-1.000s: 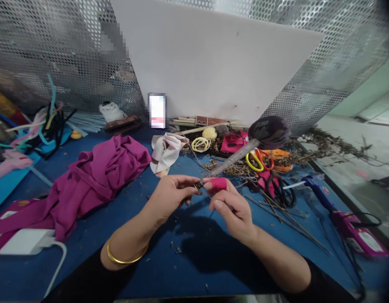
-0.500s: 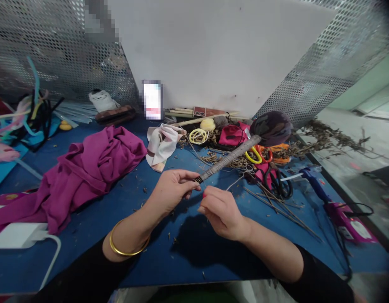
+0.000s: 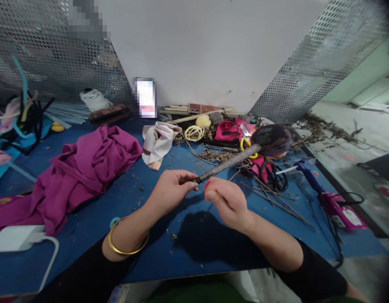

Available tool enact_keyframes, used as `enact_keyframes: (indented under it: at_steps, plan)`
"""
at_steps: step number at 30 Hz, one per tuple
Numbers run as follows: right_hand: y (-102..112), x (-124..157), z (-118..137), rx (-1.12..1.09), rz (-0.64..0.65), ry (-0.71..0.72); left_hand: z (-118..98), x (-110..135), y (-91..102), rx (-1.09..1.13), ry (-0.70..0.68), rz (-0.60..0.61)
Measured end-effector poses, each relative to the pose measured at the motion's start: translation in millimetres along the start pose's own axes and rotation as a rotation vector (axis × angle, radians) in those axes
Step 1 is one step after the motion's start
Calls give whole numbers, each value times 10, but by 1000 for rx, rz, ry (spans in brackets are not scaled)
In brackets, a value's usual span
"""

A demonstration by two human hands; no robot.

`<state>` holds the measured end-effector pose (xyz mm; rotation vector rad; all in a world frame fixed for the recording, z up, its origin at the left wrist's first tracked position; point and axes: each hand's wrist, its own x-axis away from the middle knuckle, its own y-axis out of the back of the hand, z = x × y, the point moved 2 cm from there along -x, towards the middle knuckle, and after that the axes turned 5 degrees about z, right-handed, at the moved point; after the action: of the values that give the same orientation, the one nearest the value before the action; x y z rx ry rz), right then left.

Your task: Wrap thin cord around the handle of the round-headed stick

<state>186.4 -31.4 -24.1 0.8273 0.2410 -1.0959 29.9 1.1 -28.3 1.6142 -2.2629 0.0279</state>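
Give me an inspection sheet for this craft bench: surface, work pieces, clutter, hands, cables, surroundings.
Surface: blue table, littered with dry plant crumbs.
Job's things: wrapped stick with a dark rounded head.
Clutter: magenta cloth, white cloth, black scissors, thin twigs, blue glue gun.
Hands: left hand pinches the stick's near end; right hand curled beside it, grip unclear.
Cables: white cable from a white adapter; black cable at the right.
Surroundings: perforated metal panels, white board.

A blue table (image 3: 188, 240) carries magenta cloth (image 3: 83, 172), black scissors (image 3: 273, 179) and twigs (image 3: 276, 204).
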Motion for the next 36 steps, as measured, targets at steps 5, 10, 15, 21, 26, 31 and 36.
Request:
enact_keyframes:
  at_steps: [5,10,15,21,26,31,36]
  plan:
    - [96,-6,-105,-211,-109,-254,50,-20,-51,-61,-65,72]
    - [141,-42,-147,-229,-151,-347,89,-35,-69,-108,-98,129]
    - [165,-78,-167,-201,-133,-378,70,4,-86,-248,-96,124]
    - [163,-76,-177,-95,-93,-347,92,14,-104,-378,-114,112]
    - [158,-85,-175,-64,-80,-326,116,12,-106,-419,-134,126]
    - [158,-86,-216,11,-64,-367,89,61,-133,-592,-195,134]
    - [166,-90,-277,59,-11,-450,60,115,-153,-832,-303,103]
